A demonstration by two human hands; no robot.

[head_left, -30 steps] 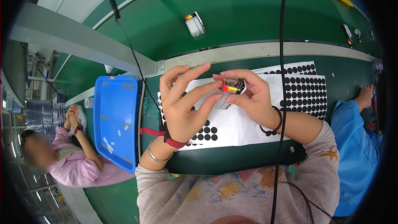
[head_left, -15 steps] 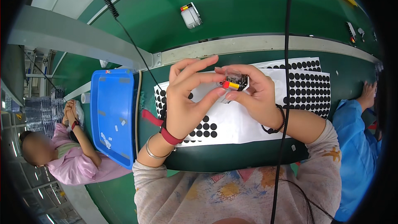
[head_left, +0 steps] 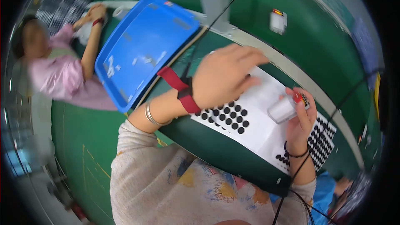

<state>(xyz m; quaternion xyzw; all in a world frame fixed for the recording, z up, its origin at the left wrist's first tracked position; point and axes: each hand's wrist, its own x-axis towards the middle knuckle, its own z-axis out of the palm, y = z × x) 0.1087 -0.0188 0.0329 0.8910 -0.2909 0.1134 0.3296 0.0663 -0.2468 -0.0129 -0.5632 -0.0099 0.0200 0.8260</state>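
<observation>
My right hand point(head_left: 303, 121) holds a small electronic device in a translucent whitish plastic housing point(head_left: 281, 111), with red and dark parts at its upper end between my fingers. Below it lie white sheets point(head_left: 262, 131) covered with black round dots, some of the dots gone. My left hand point(head_left: 223, 79), slightly blurred, hovers over the left part of the sheets with its fingers stretched and nothing visible in them. A red wrist strap point(head_left: 187, 100) with a cord circles my left wrist.
A blue tray point(head_left: 141, 48) with small white scraps stands at the left, near a person in pink point(head_left: 62, 66). Beyond the pale rail, similar devices lie on the green surface, one a white unit point(head_left: 278, 23). Black cables hang across the view. Someone in blue point(head_left: 323, 193) sits at the right.
My left hand has let go of the device and moved away from it. The device stays in my right hand, its housing now turned toward the left. The whole view has swung and tilted.
</observation>
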